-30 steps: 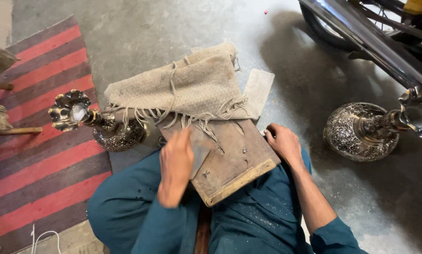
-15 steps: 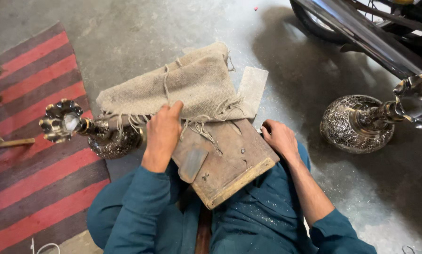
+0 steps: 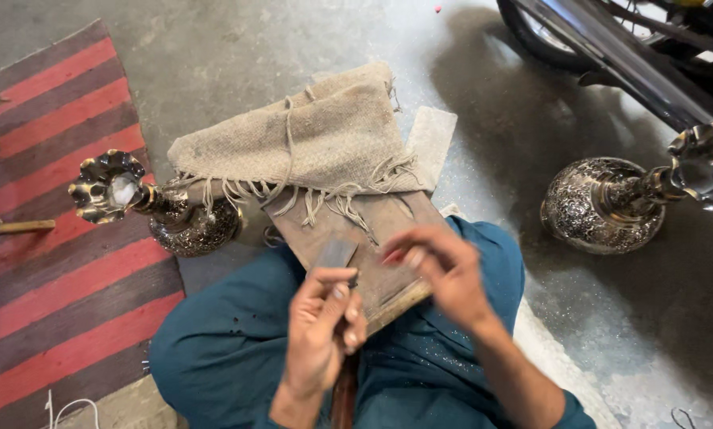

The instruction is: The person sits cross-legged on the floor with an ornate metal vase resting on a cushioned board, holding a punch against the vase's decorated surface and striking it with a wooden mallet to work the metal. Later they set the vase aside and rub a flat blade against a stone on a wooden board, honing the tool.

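Note:
I sit cross-legged in teal clothes with a worn wooden board [image 3: 376, 230] across my lap. My left hand [image 3: 321, 326] is raised over the board and pinches a small flat grey metal piece [image 3: 337, 254] between thumb and fingers. My right hand [image 3: 440, 266] hovers just right of it, blurred, fingers loosely curled toward the piece, holding nothing I can make out. A folded burlap sack [image 3: 309, 139] with frayed threads lies over the board's far end.
An ornate engraved metal vase [image 3: 162, 210] lies at the left, partly on a red and grey striped rug [image 3: 46, 238]. A second engraved vase [image 3: 619, 199] stands at the right on the concrete floor. A motorcycle's wheel and frame [image 3: 611, 48] fill the top right.
My left hand left the sack's edge and lifted with the small metal piece. My right hand came off the board's right side and moved in toward the left hand.

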`<state>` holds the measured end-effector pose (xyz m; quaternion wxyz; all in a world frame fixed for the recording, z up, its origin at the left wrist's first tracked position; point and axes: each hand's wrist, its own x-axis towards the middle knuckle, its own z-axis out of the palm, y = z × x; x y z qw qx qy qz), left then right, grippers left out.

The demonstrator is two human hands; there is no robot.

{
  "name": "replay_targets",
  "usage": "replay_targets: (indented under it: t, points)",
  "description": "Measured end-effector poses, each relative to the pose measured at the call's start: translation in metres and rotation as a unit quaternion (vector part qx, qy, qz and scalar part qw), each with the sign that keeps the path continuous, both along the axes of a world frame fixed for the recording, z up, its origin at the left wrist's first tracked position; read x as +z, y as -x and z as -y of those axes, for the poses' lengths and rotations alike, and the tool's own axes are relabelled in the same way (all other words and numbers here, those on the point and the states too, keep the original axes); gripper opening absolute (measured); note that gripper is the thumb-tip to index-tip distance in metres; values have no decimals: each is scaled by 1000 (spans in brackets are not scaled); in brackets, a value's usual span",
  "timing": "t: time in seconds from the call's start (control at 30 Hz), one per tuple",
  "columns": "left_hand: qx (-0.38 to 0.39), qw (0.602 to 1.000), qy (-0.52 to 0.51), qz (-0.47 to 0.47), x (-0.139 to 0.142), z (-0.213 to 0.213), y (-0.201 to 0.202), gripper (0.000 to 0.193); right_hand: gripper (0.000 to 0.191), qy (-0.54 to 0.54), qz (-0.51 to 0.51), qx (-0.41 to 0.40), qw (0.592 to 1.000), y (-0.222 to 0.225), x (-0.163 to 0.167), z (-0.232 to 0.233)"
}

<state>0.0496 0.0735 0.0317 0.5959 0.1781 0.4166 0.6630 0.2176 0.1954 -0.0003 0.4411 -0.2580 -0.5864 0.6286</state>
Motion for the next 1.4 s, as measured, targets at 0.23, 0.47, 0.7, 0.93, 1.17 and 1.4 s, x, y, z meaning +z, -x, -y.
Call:
replay_targets:
  t: [0.23,0.47,0.7,0.93,1.17,1.4]
  points:
    - [-13,986,-64,156,3,20,-17,19,20,13,-100,75,992,26,40,35]
    - [-2,985,-69,157,6,25,-27,20,19,40,-115,90,988,22,31,40]
    - [3,984,-71,163,5,28,-34,18,16,35,-123,93,987,20,26,41]
    - [4,980,-70,185,-2,32,-35,17,15,33,-114,87,989,18,25,43]
    - [1,989,-57,138,-6,33,-31,19,15,1,-75,72,995,19,27,43]
    - [104,882,130,-441,-3,34,10,24,16,-40,67,-71,994,10,0,-9]
